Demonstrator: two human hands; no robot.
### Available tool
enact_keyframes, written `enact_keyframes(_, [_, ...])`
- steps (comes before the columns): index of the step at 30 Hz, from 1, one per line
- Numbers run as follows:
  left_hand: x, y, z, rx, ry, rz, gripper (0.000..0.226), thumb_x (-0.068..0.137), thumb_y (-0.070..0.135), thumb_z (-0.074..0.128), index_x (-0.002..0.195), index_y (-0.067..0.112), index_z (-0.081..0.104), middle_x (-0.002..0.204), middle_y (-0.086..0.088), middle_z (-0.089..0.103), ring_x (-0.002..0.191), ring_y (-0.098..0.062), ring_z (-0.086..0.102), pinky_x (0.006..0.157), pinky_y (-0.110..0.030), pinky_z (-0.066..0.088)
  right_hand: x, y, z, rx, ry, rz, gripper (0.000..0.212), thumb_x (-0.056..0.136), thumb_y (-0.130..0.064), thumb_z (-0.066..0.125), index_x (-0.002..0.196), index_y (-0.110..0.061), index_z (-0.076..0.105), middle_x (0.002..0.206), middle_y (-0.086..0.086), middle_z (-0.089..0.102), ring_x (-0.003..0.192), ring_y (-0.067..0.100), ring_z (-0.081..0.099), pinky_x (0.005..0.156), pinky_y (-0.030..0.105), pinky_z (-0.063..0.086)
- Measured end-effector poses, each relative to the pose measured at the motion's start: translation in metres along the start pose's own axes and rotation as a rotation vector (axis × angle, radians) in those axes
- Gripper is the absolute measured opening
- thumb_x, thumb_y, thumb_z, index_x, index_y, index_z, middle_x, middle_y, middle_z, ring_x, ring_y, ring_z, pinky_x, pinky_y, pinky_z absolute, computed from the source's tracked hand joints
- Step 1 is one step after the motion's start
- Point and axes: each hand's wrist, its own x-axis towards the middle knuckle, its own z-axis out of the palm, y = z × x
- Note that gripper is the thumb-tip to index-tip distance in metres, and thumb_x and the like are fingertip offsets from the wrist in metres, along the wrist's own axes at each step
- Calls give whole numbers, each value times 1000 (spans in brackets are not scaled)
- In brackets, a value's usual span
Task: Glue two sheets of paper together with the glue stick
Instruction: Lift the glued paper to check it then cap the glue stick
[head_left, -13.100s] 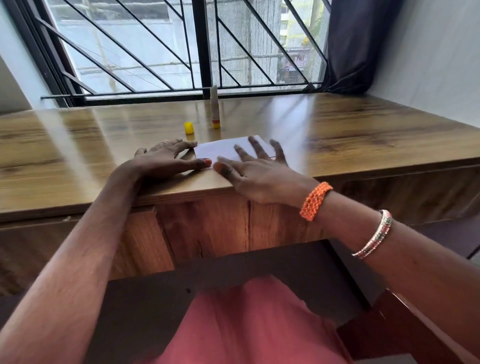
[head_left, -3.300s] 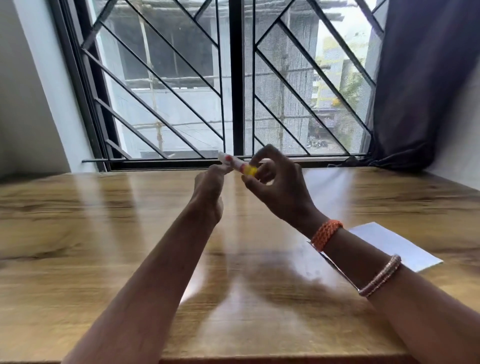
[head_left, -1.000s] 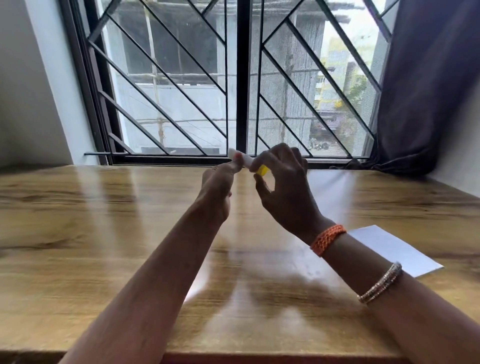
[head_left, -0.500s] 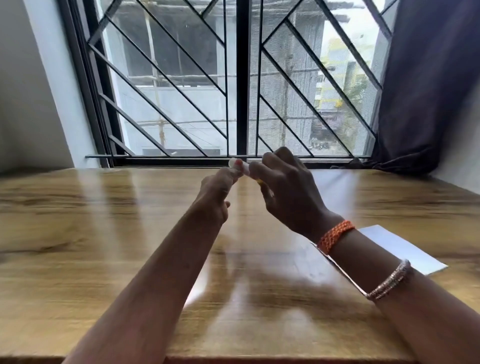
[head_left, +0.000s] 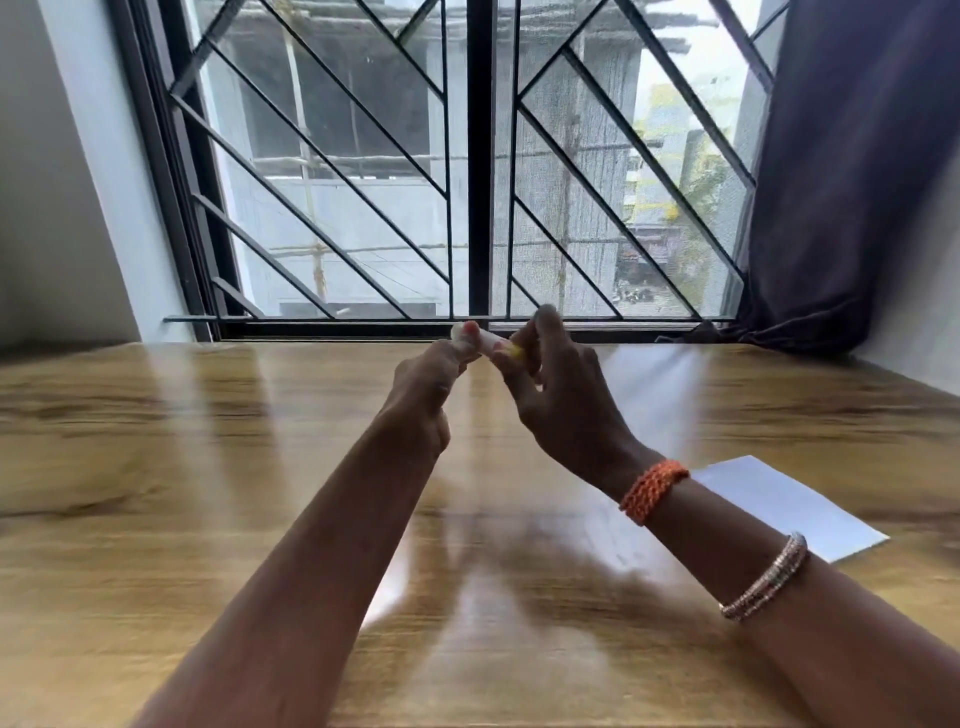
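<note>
I hold the white glue stick (head_left: 487, 340) up above the wooden table (head_left: 208, 467), near the window sill. My left hand (head_left: 428, 387) pinches its white end between thumb and fingers. My right hand (head_left: 558, 395) pinches the other end, where a bit of yellow shows between the fingertips. The white paper (head_left: 789, 512) lies flat on the table to the right, partly hidden behind my right forearm.
A barred window (head_left: 467, 182) runs along the table's far edge. A dark curtain (head_left: 841, 182) hangs at the back right. A white wall closes in the right side and a grey wall the left.
Both hands stay raised on the glue stick. My right fingers have shifted their grip at its yellow end over the last second, and the index finger now sticks up.
</note>
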Motion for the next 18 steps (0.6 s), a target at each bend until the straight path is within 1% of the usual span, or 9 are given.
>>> enact_keyframes(2, [2,0,-1,6,-16,9,41,82,49,59,107,18,69,99,10,59,98,-9,44,89,-31,21,0,3,-5,-414,34,-298,24,83,-14,67,97,-13,47,75,4,61,72,25,56,61,35,45])
enact_keyframes(3, [2,1,-1,0,-15,19,37,82,48,59,103,19,70,96,12,60,97,-7,45,89,-31,21,0,3,-6,-558,38,-381,32,78,-10,69,101,-14,46,76,4,61,77,27,57,63,36,47])
enact_keyframes(5, [1,1,0,-15,-13,29,34,82,47,60,99,19,70,95,14,62,97,-6,47,89,-30,21,1,3,-7,-629,46,-419,40,73,-2,68,104,-16,48,78,4,61,81,28,56,66,39,49])
enact_keyframes(7, [0,1,0,-30,-20,23,43,81,49,61,109,17,68,101,12,61,101,-8,46,91,-31,21,0,1,-8,-530,53,-338,30,74,-6,68,100,-14,54,81,4,62,81,26,55,67,38,49])
enact_keyframes(10, [-4,4,-1,-46,-32,-23,54,79,53,61,120,18,62,109,7,58,111,-17,41,89,-35,22,-1,-2,-6,-142,30,-41,24,82,-22,67,98,-12,52,77,2,63,66,17,54,59,30,45])
enact_keyframes(12, [-6,4,-1,-56,-41,-40,52,81,50,59,123,18,60,113,6,58,112,-20,39,88,-36,22,3,-1,-4,80,45,111,20,89,-25,63,92,-14,47,68,6,64,56,16,55,52,28,42])
enact_keyframes(13, [-5,4,-1,-61,-43,-41,50,82,48,59,123,18,59,114,5,58,112,-20,38,88,-36,23,4,0,-4,106,51,116,17,91,-23,61,89,-15,45,65,6,63,55,15,56,51,26,42])
enact_keyframes(16, [-5,3,-1,-47,-40,-27,50,82,46,60,122,17,60,112,6,59,112,-19,39,88,-37,23,2,0,-5,73,51,8,18,92,-18,60,84,-15,43,63,-5,51,57,10,49,51,11,35])
enact_keyframes(18, [-3,2,-1,-34,-34,-15,50,83,46,59,122,16,60,106,8,60,109,-18,41,88,-36,23,1,-2,-6,53,55,-53,16,91,-17,62,87,-10,47,67,-2,51,59,11,46,55,14,36])
